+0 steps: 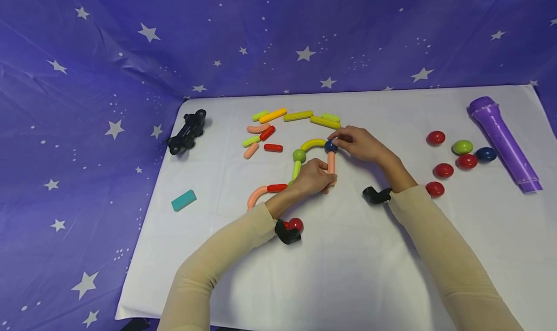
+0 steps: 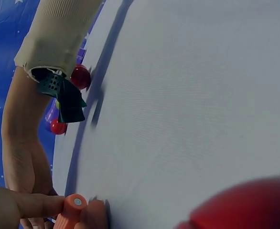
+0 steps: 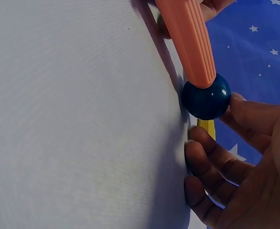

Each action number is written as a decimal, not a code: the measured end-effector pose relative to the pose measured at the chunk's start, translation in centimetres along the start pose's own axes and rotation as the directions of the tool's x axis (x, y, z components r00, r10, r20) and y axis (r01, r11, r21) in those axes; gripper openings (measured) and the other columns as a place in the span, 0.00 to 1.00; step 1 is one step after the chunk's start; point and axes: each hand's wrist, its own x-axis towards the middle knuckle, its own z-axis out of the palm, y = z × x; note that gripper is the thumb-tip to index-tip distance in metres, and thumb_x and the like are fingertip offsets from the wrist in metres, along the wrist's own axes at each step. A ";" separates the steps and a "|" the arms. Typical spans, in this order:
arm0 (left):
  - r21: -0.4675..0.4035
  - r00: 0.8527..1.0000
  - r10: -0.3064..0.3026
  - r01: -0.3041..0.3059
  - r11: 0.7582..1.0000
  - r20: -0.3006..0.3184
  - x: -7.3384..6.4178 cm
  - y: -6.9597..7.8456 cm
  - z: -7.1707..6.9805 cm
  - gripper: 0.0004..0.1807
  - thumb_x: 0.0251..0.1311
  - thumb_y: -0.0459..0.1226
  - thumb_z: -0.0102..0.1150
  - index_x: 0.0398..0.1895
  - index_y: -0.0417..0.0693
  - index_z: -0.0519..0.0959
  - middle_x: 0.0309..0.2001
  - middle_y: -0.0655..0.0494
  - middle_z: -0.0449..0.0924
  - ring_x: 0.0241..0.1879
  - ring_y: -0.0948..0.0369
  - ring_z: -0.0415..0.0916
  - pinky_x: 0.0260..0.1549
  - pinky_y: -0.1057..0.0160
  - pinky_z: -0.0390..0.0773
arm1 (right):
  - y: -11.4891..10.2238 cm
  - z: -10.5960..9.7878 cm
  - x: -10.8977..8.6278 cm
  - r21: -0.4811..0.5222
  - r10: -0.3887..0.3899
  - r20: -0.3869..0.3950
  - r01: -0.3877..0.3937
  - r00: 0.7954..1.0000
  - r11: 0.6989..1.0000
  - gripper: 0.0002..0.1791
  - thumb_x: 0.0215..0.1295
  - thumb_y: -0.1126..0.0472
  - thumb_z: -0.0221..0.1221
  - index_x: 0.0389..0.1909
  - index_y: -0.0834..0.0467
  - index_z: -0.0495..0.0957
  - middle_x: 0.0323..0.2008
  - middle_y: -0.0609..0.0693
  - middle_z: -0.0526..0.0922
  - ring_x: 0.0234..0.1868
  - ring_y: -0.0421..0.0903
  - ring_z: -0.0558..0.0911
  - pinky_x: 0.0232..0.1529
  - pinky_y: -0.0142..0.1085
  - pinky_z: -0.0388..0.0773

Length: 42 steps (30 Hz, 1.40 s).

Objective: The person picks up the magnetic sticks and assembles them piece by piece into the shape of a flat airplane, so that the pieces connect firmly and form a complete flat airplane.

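In the head view my left hand (image 1: 314, 177) pinches a salmon-coloured magnetic stick (image 1: 331, 161) near its lower end. The stick's other end meets a dark blue ball (image 3: 207, 100), which my right hand (image 1: 362, 144) holds between thumb and fingers. A silver disc shows in the stick's free end in the left wrist view. From the blue ball a curved yellow stick (image 1: 313, 143) leads to a green ball (image 1: 299, 155). Below that runs a light green stick (image 1: 297, 169), partly hidden by my left hand, then a red stick (image 1: 277, 188) and a curved salmon stick (image 1: 256, 195).
Loose sticks (image 1: 298, 116) lie at the back. A red ball (image 1: 296, 224) sits beside my left wrist. Several coloured balls (image 1: 444, 170) and a purple tube (image 1: 505, 145) are at the right. A black object (image 1: 187, 132) and a teal block (image 1: 183, 200) lie left.
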 end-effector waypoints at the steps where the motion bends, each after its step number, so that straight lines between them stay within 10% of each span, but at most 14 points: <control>1: 0.010 1.000 -0.002 0.002 1.000 0.002 0.0 0.1 0.0 0.17 0.63 0.39 0.63 0.50 0.40 0.72 0.24 0.53 0.81 0.20 0.58 0.79 0.19 0.70 0.72 | 0.0 0.0 -0.1 0.001 -0.002 -0.002 0.002 1.000 1.000 0.14 0.72 0.61 0.55 0.55 0.60 0.79 0.48 0.60 0.80 0.51 0.56 0.78 0.56 0.52 0.71; 25: 0.173 0.991 0.111 -0.122 0.977 0.072 -1.6 0.4 -1.3 0.25 0.66 0.44 0.59 0.60 0.39 0.69 0.29 0.55 0.80 0.24 0.58 0.78 0.23 0.70 0.73 | 0.6 0.0 -1.3 -0.001 -0.009 -0.018 0.009 1.000 1.000 0.17 0.72 0.59 0.56 0.58 0.60 0.77 0.45 0.59 0.80 0.45 0.53 0.78 0.50 0.49 0.72; 28: 0.224 0.963 0.255 -0.267 0.937 0.084 -2.0 0.2 -3.4 0.23 0.66 0.44 0.60 0.58 0.40 0.72 0.34 0.54 0.80 0.28 0.60 0.75 0.28 0.68 0.74 | 0.4 0.0 -1.6 -0.048 -0.018 -0.036 0.016 0.999 0.999 0.19 0.71 0.58 0.57 0.60 0.60 0.75 0.44 0.59 0.80 0.43 0.53 0.77 0.48 0.48 0.72; 31: 0.350 0.909 0.406 -0.413 0.841 0.098 -2.1 -0.8 -6.1 0.22 0.64 0.43 0.62 0.57 0.43 0.75 0.40 0.52 0.78 0.36 0.58 0.75 0.35 0.65 0.75 | -0.3 -0.4 -2.7 -0.109 -0.027 -0.069 0.020 0.997 0.994 0.20 0.69 0.58 0.59 0.60 0.60 0.75 0.45 0.58 0.79 0.43 0.53 0.77 0.47 0.49 0.73; 35: 0.537 0.888 0.440 -0.438 0.721 0.135 -2.4 -2.8 -9.3 0.27 0.57 0.45 0.69 0.60 0.53 0.76 0.47 0.49 0.74 0.45 0.55 0.69 0.42 0.61 0.73 | -1.0 -1.5 -5.5 -0.168 -0.030 -0.126 0.008 0.992 0.986 0.19 0.66 0.59 0.62 0.57 0.58 0.77 0.46 0.57 0.79 0.46 0.53 0.78 0.49 0.50 0.74; 42: 0.511 0.869 0.404 -0.495 0.703 0.286 -2.4 -5.2 -10.9 0.29 0.55 0.47 0.70 0.62 0.59 0.77 0.47 0.51 0.74 0.46 0.55 0.69 0.45 0.60 0.71 | 0.7 -3.3 -12.7 -0.230 0.026 -0.187 -0.070 0.982 0.971 0.19 0.62 0.60 0.66 0.54 0.58 0.79 0.46 0.57 0.80 0.47 0.54 0.76 0.49 0.53 0.75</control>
